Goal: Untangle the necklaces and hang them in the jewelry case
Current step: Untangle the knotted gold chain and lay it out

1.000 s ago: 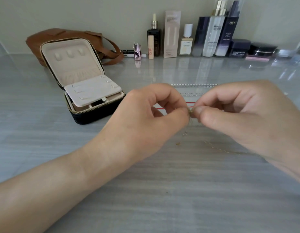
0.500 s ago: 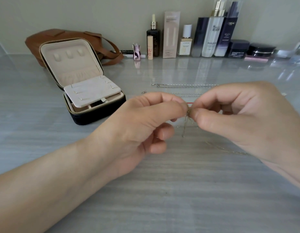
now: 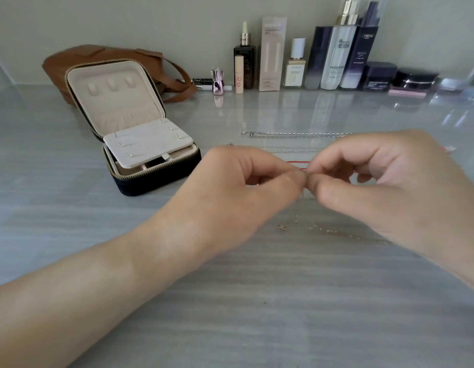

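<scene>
Fine, beaded gold necklace in joint pinch of left hand and right hand

L'OREAL on dark bottle; JU on tube.

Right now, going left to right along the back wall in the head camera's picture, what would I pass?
Brown bag → small pink bottle → tall pink box → white-capped foundation bottle → dark blue jar → black round jar.
</scene>
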